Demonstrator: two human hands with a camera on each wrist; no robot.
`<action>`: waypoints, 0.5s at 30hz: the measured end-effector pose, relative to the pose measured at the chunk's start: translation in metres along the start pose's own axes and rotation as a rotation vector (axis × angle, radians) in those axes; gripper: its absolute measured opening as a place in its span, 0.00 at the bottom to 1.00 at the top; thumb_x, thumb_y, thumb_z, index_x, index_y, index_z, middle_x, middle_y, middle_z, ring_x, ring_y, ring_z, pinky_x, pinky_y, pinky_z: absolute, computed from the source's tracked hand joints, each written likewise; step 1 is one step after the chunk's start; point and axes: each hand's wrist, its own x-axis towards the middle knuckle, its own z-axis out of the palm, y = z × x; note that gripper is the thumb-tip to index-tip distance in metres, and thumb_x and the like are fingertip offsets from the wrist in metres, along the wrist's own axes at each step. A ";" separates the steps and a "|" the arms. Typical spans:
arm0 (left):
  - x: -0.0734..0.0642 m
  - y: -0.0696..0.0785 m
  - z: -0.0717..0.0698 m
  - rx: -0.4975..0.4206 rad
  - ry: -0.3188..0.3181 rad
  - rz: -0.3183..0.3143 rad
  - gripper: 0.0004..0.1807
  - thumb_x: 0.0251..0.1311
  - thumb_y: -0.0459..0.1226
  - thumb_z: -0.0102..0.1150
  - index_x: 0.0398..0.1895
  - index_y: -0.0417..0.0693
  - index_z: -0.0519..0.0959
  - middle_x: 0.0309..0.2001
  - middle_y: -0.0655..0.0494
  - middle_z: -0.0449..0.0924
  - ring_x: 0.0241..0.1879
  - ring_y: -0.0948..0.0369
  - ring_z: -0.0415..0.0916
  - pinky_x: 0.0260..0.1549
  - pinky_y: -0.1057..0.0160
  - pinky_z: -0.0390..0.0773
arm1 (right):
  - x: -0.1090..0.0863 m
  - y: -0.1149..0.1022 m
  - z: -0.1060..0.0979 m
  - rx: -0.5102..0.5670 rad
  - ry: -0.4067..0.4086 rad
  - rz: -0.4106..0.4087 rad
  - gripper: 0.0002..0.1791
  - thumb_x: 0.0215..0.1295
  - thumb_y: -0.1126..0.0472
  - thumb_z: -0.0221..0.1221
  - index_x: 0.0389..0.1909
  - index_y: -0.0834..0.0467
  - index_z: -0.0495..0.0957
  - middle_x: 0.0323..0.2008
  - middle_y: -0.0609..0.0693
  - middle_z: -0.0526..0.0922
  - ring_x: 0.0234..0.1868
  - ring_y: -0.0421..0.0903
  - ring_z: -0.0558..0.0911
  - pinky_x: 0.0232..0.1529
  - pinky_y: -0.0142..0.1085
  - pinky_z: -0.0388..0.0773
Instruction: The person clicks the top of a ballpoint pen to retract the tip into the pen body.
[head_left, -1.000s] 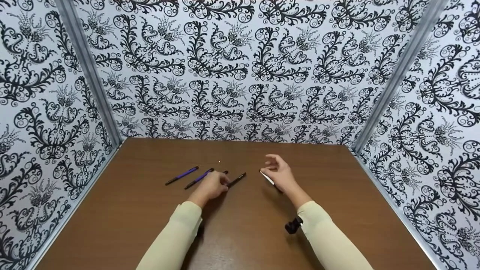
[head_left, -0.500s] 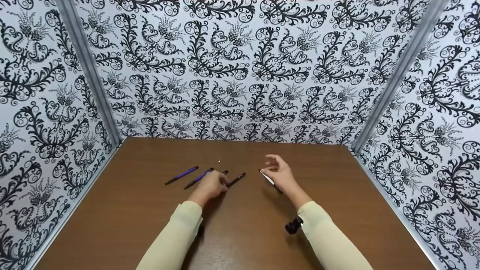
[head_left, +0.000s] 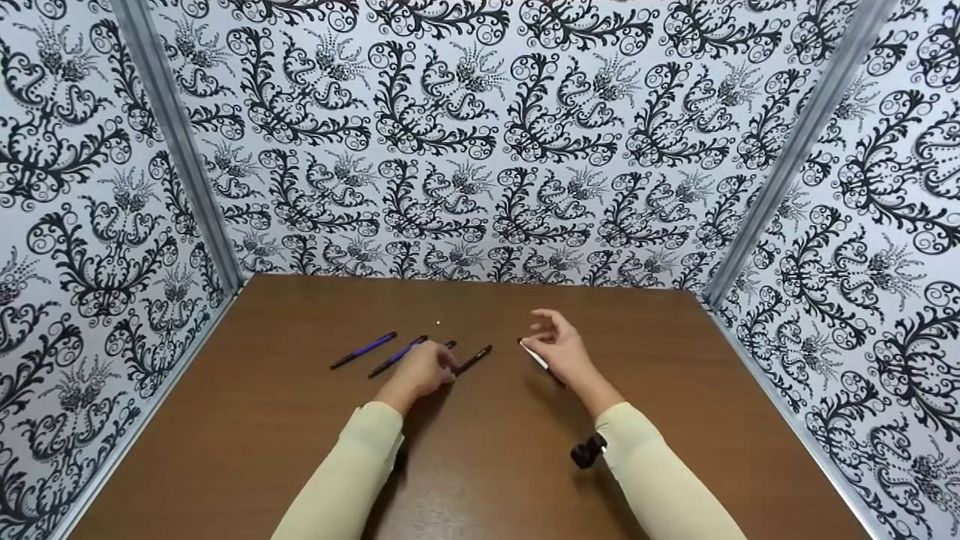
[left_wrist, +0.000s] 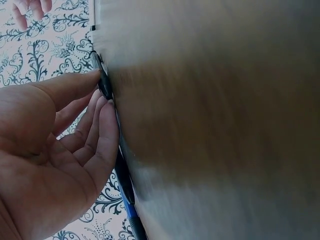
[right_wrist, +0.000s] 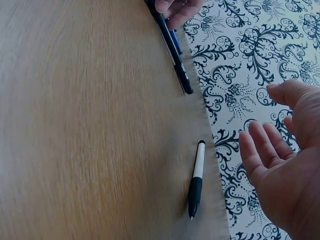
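My left hand (head_left: pixel 424 369) pinches the near end of a slim black pen (head_left: pixel 476 358) lying slantwise on the table. In the left wrist view, thumb and fingertips meet at that pen (left_wrist: pixel 103 82). My right hand (head_left: pixel 564 354) hovers beside a white pen with a black grip (head_left: pixel 537 355). The right wrist view shows the white pen (right_wrist: pixel 199 162) flat on the wood, apart from the relaxed, spread fingers (right_wrist: pixel 262 145). Two blue-purple and black pens (head_left: pixel 364 350) lie left of my left hand. Another dark pen end (head_left: pixel 451 344) pokes out behind that hand, the remainder hidden.
The brown wooden table (head_left: pixel 495 465) is enclosed by patterned black-and-white walls (head_left: pixel 480 135) with grey metal posts (head_left: pixel 176 142) at the corners. A small bright speck (head_left: pixel 439 322) shows near the back. A black wrist camera (head_left: pixel 588 451) sits at my right cuff.
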 end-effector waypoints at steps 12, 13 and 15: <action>-0.007 0.008 -0.007 -0.018 -0.016 0.006 0.06 0.63 0.36 0.79 0.42 0.52 0.93 0.37 0.60 0.88 0.37 0.59 0.84 0.41 0.53 0.87 | 0.000 0.002 0.003 0.007 0.021 -0.001 0.31 0.63 0.74 0.74 0.68 0.63 0.79 0.52 0.63 0.85 0.52 0.63 0.88 0.47 0.35 0.83; -0.011 0.015 -0.011 -0.017 -0.018 0.004 0.06 0.64 0.35 0.78 0.42 0.50 0.92 0.38 0.58 0.89 0.37 0.58 0.85 0.41 0.53 0.87 | 0.001 0.002 0.002 0.009 0.017 -0.001 0.31 0.63 0.74 0.74 0.67 0.63 0.79 0.52 0.62 0.85 0.52 0.62 0.88 0.48 0.35 0.83; -0.018 0.028 -0.018 -0.014 -0.021 0.003 0.05 0.65 0.34 0.77 0.43 0.47 0.92 0.38 0.55 0.89 0.38 0.56 0.85 0.40 0.52 0.87 | 0.001 0.003 0.001 -0.001 0.011 0.003 0.30 0.64 0.73 0.74 0.67 0.63 0.79 0.52 0.62 0.85 0.51 0.61 0.89 0.48 0.35 0.83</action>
